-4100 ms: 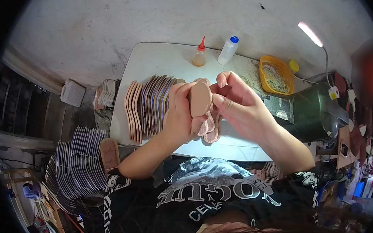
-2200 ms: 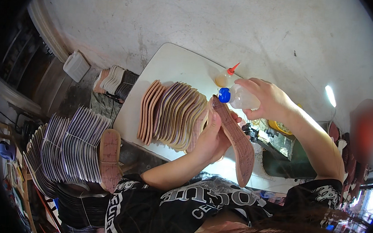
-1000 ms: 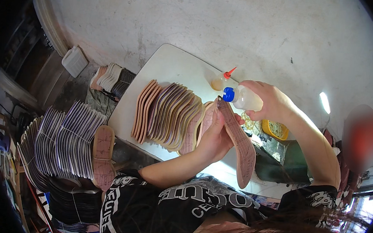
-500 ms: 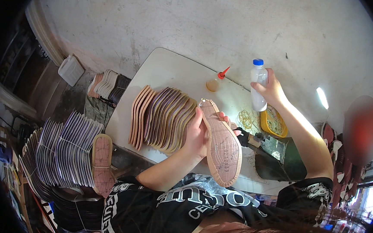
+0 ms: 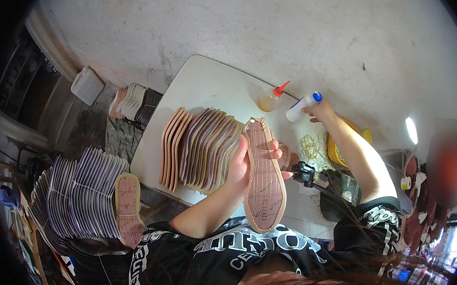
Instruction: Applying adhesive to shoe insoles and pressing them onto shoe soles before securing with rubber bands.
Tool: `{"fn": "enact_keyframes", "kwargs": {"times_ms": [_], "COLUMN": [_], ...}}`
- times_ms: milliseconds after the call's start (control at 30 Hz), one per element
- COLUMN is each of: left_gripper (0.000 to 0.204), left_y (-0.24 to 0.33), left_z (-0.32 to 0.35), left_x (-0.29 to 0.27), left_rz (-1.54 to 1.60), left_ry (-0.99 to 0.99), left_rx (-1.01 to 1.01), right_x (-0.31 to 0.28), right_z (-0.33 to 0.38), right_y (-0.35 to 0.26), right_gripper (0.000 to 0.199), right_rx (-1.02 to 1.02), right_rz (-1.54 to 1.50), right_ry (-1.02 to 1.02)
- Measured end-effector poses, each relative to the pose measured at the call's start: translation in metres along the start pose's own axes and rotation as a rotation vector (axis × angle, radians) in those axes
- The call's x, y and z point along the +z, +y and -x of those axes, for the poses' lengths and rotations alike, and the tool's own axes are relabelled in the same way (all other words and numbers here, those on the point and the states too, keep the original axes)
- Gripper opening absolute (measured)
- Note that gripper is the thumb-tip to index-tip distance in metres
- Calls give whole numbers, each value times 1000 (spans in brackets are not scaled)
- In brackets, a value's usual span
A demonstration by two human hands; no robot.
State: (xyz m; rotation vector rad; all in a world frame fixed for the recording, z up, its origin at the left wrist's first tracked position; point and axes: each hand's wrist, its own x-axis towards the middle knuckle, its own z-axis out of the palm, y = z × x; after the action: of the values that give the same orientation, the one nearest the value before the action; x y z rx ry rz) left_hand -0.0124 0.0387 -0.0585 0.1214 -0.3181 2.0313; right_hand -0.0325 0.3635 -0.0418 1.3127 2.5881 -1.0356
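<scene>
My left hand [image 5: 241,167] holds a shoe insole [image 5: 265,190] upright at its waist, with fingers round the edge and the reddish, line-marked face toward me. Its rim is tan and ridged, and a small white spot shows near the top end. At the back of the table, my right hand [image 5: 320,112] has its fingers against the upper side of a white bottle [image 5: 297,112] with a blue cap. The bottle leans in the picture, its base close to the tabletop. A clear squeeze bottle [image 5: 268,101] with a red nozzle stands just left of it.
A row of stacked insoles [image 5: 207,149] stands on the white table [image 5: 190,76], left of my left hand. A yellow basket [image 5: 335,150] and loose rubber bands [image 5: 309,146] lie right. A black clamp-like device [image 5: 304,173] is nearby. Tied insole bundles [image 5: 84,196] stand lower left.
My right hand has lowered the white bottle leftward toward the table beside the squeeze bottle, and it now leans. My left hand has turned the insole slightly more upright and moved it a little left.
</scene>
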Motion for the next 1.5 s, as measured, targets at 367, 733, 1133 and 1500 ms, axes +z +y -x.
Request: {"fn": "enact_keyframes", "kwargs": {"times_ms": [367,733,1133,1500], "left_gripper": [63,58,64,73], "left_y": [21,28,-26,-69], "left_z": [5,34,79,98], "left_x": [4,3,11,-2], "left_rz": [-496,-674,-295,-97], "left_ry": [578,627,333,267], "left_rx": [-76,-445,-769,-826], "right_x": [-19,-52,53,83], "right_z": [55,282,334,358], "right_y": [-35,-60,93,139], "right_gripper": [58,49,37,27], "right_rx": [153,-586,-489,-234], "right_rz": [666,524,-312,-1105], "right_ry": [-254,-476,-597,-400]}}
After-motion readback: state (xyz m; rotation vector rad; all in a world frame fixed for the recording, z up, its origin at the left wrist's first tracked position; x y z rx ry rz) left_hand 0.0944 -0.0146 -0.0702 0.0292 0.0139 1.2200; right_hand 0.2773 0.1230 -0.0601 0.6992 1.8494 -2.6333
